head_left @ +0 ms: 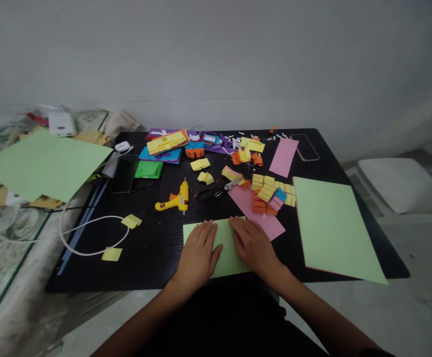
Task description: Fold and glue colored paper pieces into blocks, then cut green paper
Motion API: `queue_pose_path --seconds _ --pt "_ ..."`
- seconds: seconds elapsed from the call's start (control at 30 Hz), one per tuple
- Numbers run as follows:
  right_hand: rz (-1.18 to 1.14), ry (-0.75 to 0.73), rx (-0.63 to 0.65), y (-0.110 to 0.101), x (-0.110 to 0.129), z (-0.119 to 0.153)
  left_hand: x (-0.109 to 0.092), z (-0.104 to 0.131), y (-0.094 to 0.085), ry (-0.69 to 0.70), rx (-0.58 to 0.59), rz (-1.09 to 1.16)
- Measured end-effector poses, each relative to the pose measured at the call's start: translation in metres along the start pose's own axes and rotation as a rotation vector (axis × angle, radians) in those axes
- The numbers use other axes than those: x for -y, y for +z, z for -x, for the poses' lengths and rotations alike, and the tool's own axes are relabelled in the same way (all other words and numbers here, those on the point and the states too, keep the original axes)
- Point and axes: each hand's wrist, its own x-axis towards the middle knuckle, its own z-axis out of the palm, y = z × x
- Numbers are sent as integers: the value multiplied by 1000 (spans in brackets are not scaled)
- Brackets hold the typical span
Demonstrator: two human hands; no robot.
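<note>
A light green sheet of paper (226, 255) lies flat at the front edge of the black table, under both of my hands. My left hand (201, 250) rests on its left part, fingers stretched out and thumb apart. On the right part lies my right hand (255, 245), palm down with its fingers extended toward the sheet's far edge. Just beyond it, a pink sheet (258, 218) sits partly beneath a pile of folded yellow and orange paper pieces (266, 193). A yellow glue gun (176, 198) and black-handled scissors (217, 191) lie past my hands.
A larger green sheet (338, 228) overhangs the table's front right edge. A white cable (89, 254) loops at the left near yellow slips (111, 254). At the back lie coloured paper stacks (167, 144), a phone (124, 173) and paper scraps. A white stool (394, 183) stands right.
</note>
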Motion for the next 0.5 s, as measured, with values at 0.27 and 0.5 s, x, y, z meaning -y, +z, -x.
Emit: queue_pose_path --seconds 0.27,0.5 --pt "86 79 -38 -10 -12 1 -2 0 3 -1 -5 1" --pt "3 169 76 2 18 -37 -2 2 8 2 -16 3"
